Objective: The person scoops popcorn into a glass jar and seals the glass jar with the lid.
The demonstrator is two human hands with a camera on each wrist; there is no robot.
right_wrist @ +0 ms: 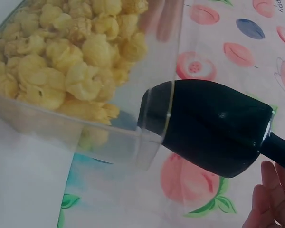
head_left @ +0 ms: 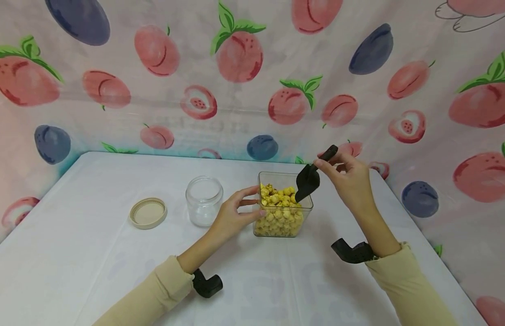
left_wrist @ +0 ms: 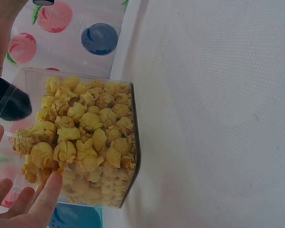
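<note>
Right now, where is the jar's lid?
In the head view the tan lid lies flat on the white table, left of the open glass jar, away from both hands.

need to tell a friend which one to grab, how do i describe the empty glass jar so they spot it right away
On the white table, look just left of the clear square tub of yellow popcorn that the left hand steadies. The glass jar stands there upright. It is round, open and empty, and its beige lid lies flat to its left.

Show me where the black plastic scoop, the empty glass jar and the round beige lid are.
black plastic scoop [head_left: 307, 182], head view, on its bowl.
empty glass jar [head_left: 204, 201], head view, on its side wall.
round beige lid [head_left: 148, 213], head view, on its centre.
</note>
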